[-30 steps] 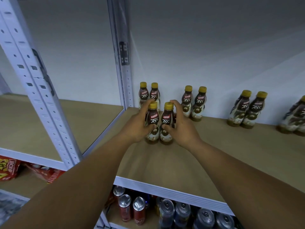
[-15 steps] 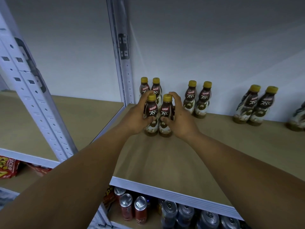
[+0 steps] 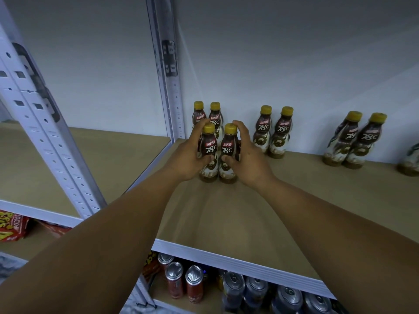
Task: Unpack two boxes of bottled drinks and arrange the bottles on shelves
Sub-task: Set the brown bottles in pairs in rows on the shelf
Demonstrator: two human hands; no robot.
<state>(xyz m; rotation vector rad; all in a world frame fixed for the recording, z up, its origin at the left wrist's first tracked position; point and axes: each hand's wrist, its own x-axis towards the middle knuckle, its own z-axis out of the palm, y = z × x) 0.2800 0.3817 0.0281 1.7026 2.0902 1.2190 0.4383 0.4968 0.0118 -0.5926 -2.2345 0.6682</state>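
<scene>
Two brown bottles with yellow caps stand side by side on the wooden shelf (image 3: 226, 214). My left hand (image 3: 187, 157) grips the left bottle (image 3: 208, 147), fingers curled round its body. My right hand (image 3: 248, 158) grips the right bottle (image 3: 229, 148) the same way. Both bottles stand upright, bases on the shelf, just in front of a pair of like bottles (image 3: 212, 114) at the back wall. Two more pairs (image 3: 273, 130) (image 3: 358, 139) stand further right along the wall.
A white perforated upright (image 3: 169, 71) rises just left of the bottles; another upright (image 3: 43, 123) stands nearer at left. Drink cans (image 3: 233, 288) fill the shelf below. Red snack packs (image 3: 11, 225) lie low left. Part of another bottle (image 3: 411, 159) shows at the right edge.
Both hands with their two bottles have moved slightly further back on the shelf, closer to the rear pair. The grip is unchanged.
</scene>
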